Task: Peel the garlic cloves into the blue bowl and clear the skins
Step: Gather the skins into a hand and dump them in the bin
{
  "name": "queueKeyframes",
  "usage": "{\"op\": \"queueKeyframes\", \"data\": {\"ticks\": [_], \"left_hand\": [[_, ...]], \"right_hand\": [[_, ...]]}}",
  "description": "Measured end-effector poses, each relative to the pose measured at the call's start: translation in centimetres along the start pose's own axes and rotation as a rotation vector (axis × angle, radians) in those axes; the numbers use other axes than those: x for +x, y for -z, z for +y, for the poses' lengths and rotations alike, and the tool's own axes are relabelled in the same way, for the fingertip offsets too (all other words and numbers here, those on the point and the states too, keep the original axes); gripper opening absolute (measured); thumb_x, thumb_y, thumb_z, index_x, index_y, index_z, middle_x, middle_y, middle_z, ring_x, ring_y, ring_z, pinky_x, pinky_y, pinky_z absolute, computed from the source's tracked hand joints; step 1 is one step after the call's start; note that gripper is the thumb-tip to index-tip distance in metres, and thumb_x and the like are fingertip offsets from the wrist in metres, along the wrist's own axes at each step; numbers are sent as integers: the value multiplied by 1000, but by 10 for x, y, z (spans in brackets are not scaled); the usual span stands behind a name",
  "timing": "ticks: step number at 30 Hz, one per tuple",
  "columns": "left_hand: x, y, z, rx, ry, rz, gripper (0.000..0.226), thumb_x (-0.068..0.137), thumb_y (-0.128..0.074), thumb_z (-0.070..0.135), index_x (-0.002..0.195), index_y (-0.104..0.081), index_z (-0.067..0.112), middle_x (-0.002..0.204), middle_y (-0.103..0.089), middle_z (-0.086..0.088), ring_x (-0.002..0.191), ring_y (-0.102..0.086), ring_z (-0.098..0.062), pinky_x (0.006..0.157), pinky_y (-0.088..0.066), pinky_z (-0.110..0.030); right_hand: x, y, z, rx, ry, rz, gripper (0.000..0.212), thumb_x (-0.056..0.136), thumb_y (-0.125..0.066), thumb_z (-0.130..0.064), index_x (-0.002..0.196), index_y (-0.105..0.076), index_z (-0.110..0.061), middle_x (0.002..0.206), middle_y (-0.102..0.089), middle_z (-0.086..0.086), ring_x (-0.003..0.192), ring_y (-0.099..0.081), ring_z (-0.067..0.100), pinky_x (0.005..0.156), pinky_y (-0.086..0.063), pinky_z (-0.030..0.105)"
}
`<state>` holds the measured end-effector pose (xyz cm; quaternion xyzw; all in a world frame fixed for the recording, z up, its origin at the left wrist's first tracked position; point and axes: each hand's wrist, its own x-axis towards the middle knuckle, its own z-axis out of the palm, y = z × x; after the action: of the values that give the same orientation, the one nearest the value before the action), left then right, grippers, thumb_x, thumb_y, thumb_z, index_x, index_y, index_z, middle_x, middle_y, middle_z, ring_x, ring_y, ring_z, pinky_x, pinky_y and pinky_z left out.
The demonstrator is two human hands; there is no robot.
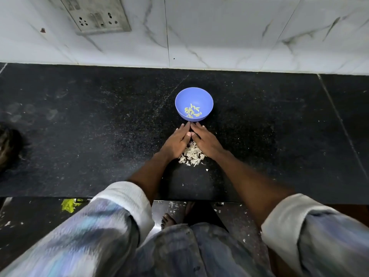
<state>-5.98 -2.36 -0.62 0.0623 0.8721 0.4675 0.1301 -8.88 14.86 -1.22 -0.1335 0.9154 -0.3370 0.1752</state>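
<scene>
**Clerk:** Now, item one: your blue bowl [194, 103] stands upright on the black counter [79, 126], near the back wall and just beyond your fingertips. Contents: a small cluster of peeled garlic cloves [192, 111], pale yellow-green, lying at the bottom.

**Checker:** And your hands?

**Clerk:** Item two: your left hand [176, 141], palm down on the counter, fingers straight and together, angled inward. Item three: your right hand [205, 139], likewise flat, fingers extended, angled to meet the left. Fingertips of both touch or nearly touch just short of the bowl, forming a wedge. Neither hand grips anything.

**Checker:** The skins?

**Clerk:** Item four: your pile of garlic skins [192, 154], white and papery, heaped between the heels of your two hands, partly under the palms. A few loose flakes [206, 170] lie apart on the counter toward you.

**Checker:** Anything else on your list?

**Clerk:** Sundries: your rolled-up sleeves [127, 198], pale cuffs at both forearms; a marble-pattern tiled wall [239, 33] with a switch-and-socket plate [95, 15] at upper left; a dark object [9, 148] at the left edge, too blurred to identify; the floor [30, 218] below the counter edge, scattered with white bits and a yellow-green scrap [68, 204]; one bare foot [167, 219] visible beneath.
</scene>
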Motion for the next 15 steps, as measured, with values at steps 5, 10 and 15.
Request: {"op": "queueKeyframes", "data": {"ticks": [5, 10, 15], "left_hand": [[-39, -3, -21, 6, -76, 11, 52, 114, -36, 32, 165, -31, 21, 166, -37, -2, 155, -27, -10, 128, -10, -21], [-92, -8, -48, 23, -32, 419, 54, 112, -32, 37, 160, -44, 14, 163, -44, -2, 155, -35, -14, 132, -16, -34], [-106, -32, -52, 249, 18, 518, 56, 112, -28, 35, 163, -36, 12, 170, -34, -5, 159, -25, -17, 132, -15, -37]], "right_hand": [[-33, -3, 13, 67, 111, -18, 48, 107, -41, -38, 153, -49, -24, 161, -42, 4, 152, -35, 22, 126, -27, 42], [-55, -7, 29, 114, 113, 296, 45, 108, -42, -30, 150, -53, -18, 157, -46, -5, 152, -32, 9, 128, -22, 37], [-50, -23, 27, -73, -57, 292, 54, 111, -32, -30, 160, -32, -8, 170, -23, 8, 159, -12, 20, 130, -4, 34]]}}
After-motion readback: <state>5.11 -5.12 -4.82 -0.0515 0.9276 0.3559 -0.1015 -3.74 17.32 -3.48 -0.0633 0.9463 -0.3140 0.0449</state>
